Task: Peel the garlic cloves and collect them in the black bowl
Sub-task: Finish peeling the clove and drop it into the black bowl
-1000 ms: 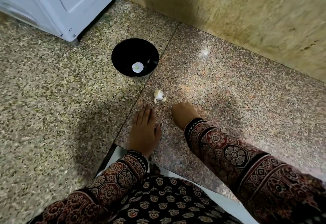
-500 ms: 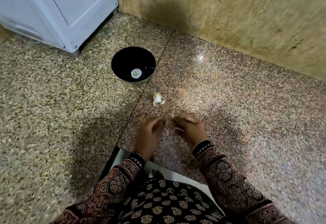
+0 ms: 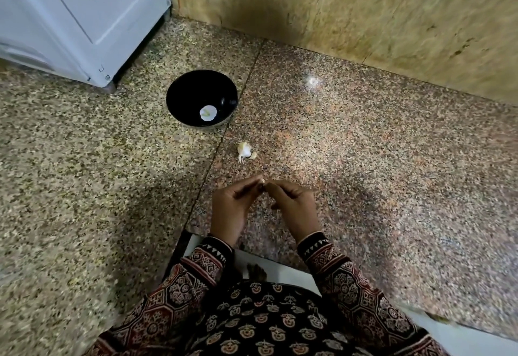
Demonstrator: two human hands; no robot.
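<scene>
Beside the white appliance [image 3: 84, 13], toward the floor's far left corner, stands the black bowl [image 3: 179, 97] with one pale peeled piece [image 3: 208, 113] lying in it. The left hand [image 3: 231, 205] is held low over the floor, thumb and forefinger pressed together and pinching a small garlic clove [image 3: 262, 180]. A loose garlic cluster [image 3: 244, 150] lies on the floor between bowl and hands. The right hand [image 3: 294, 207] meets the left, its fingertips pinching the same clove from the other side, the other fingers curled under.

Left hand [image 3: 228, 211], right hand [image 3: 294, 207], pinched tip-to-tip.
</scene>
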